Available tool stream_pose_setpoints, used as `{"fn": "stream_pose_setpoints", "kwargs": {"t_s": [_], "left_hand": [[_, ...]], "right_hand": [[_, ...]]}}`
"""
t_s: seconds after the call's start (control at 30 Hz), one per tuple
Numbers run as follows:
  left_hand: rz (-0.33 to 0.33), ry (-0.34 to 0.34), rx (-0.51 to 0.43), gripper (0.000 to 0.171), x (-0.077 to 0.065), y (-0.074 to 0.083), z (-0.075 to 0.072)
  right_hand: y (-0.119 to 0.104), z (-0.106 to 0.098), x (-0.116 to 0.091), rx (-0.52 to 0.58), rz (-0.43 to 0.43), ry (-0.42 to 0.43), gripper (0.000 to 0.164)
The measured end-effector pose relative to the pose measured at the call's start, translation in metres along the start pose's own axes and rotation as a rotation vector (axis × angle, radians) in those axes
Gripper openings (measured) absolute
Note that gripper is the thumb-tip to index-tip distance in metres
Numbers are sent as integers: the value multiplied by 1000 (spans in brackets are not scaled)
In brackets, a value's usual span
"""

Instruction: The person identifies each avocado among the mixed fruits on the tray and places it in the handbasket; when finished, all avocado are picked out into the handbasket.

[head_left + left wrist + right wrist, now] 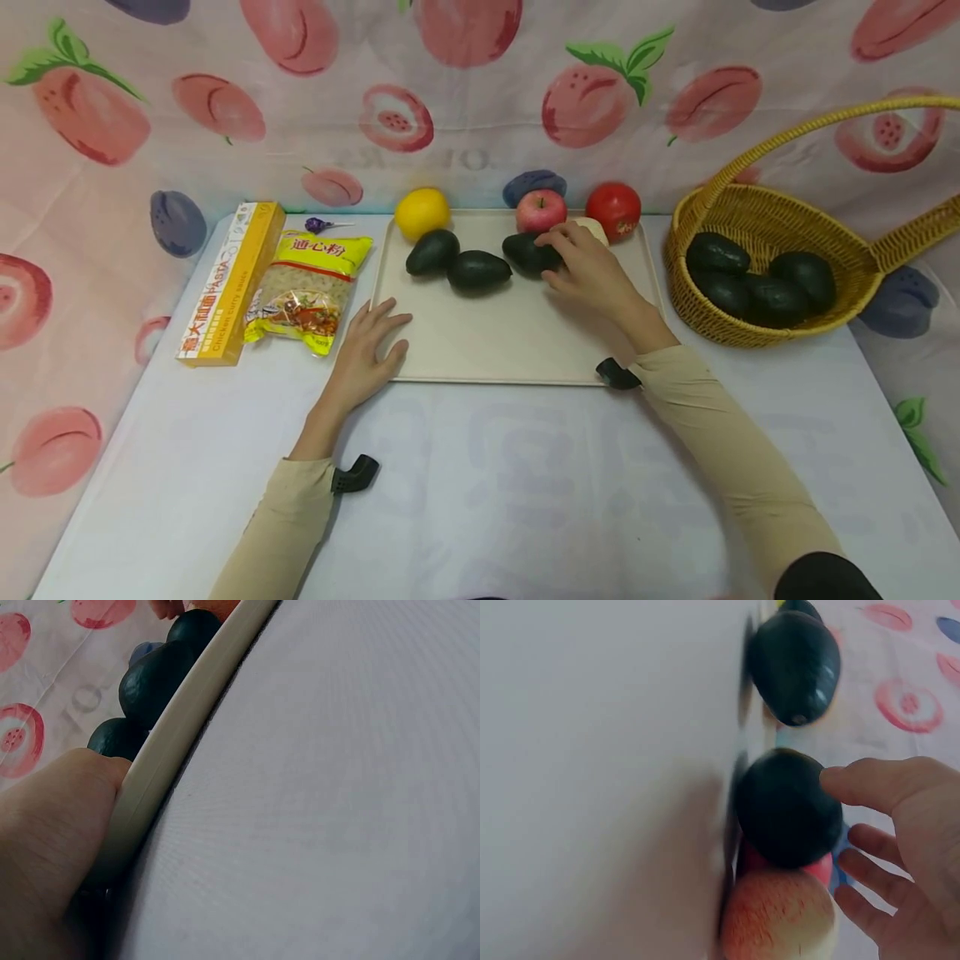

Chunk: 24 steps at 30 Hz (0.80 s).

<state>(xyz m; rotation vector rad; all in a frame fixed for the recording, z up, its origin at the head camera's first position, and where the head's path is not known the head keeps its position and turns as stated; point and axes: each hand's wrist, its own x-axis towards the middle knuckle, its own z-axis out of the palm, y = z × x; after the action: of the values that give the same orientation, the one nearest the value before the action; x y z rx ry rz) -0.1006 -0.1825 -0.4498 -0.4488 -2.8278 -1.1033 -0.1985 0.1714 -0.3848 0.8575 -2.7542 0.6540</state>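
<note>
On the beige tray [495, 350] lie three dark green avocados: a left one [432, 252], a middle one [478, 272] and a right one [527, 253]. My right hand [588, 271] is over the right avocado, its thumb at the skin and its loosely bent fingers beside it; in the right wrist view this avocado [784, 810] rests on the tray, not enclosed by the fingers. My left hand [367, 354] rests with spread fingers on the tray's left edge. A peach [780, 919] sits close to the right hand, partly hidden by it in the head view.
Along the tray's back are a lemon [422, 214], an apple [541, 210] and a tomato [613, 211]. A wicker basket [690, 304] with several avocados stands right. To the left lie a pasta box [232, 283], a macaroni bag [307, 287] and a lollipop [318, 224].
</note>
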Motion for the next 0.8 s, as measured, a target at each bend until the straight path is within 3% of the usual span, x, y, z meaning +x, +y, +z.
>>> {"fn": "stream_pose_setpoints", "kwargs": {"t_s": [0.23, 0.47, 0.8], "left_hand": [[-9, -3, -3, 38, 0, -1, 1], [-16, -8, -4, 38, -1, 0, 0], [-19, -10, 1, 38, -1, 0, 0]], "right_hand": [[-7, 11, 12, -93, -23, -40, 47], [-9, 17, 17, -78, -33, -57, 51], [-10, 23, 20, -80, -53, -15, 48]]}}
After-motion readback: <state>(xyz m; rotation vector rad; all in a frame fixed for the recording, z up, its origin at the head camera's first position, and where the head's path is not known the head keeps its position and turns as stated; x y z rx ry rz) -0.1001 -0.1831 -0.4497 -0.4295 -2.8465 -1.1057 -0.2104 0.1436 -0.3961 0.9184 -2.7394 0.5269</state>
